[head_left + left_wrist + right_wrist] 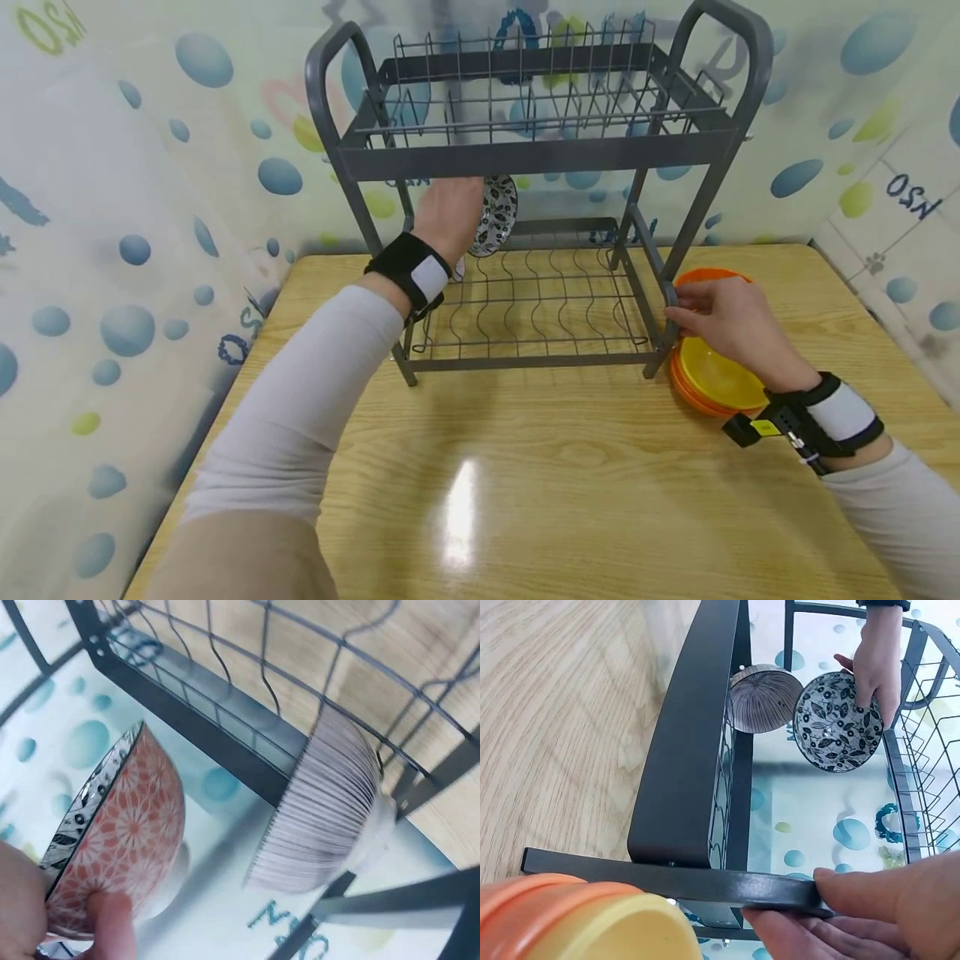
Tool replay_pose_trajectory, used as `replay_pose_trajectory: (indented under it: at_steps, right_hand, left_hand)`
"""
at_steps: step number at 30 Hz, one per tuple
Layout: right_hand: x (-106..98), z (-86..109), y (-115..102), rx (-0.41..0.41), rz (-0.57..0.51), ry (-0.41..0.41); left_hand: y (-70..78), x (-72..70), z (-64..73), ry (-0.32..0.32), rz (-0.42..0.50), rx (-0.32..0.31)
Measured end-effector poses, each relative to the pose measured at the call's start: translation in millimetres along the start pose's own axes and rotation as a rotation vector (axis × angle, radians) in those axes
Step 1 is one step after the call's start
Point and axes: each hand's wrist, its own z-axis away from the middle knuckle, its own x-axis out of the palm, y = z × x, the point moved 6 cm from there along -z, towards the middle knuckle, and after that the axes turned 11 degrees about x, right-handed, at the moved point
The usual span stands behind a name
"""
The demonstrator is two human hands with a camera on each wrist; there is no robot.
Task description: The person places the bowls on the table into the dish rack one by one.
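Observation:
My left hand (450,218) reaches between the two tiers of a dark grey dish rack (540,157). It pinches the rim of a bowl (135,825) that is pink with white flowers outside and black-and-white leaf-patterned inside. The bowl is tilted on its side above the lower wire shelf. Close by, a striped bowl (319,810) stands on edge in that shelf at the rack's left end. With thumb and fingers, my right hand (731,321) grips the front right leg (727,889) of the rack.
Stacked orange and yellow bowls (720,375) sit on the wooden table (570,483) beside the rack's right leg, partly under my right hand. The upper wire basket (517,108) overhangs my left hand. A patterned wall (187,167) stands behind and to the left.

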Motion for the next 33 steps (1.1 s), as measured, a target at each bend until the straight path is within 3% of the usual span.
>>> replay_pose_trajectory:
  at_steps: [8, 14, 18, 25, 33]
  right_hand:
    - [-1, 2.1, 1, -0.018, 0.01, 0.016]
    - [0, 1.9, 0, -0.03, 0.009, 0.035]
    - [1, 1.1, 0, -0.039, 0.0, 0.037]
    - [1, 1.6, -1, -0.037, -0.002, 0.041]
    - [2, -0.1, -2, -0.037, 0.0, 0.041]
  left_hand:
    - [-2.3, 1.3, -15.8, 0.067, -0.159, -0.027]
    - [-0.3, 13.2, -24.1, 0.145, -0.101, -0.055]
    - [4.4, 24.6, -27.0, 0.152, -0.087, -0.044]
    - [13.0, 40.3, -30.3, 0.084, -0.243, -0.03]
    - [10.6, 60.3, -28.6, 0.019, -0.248, -0.083]
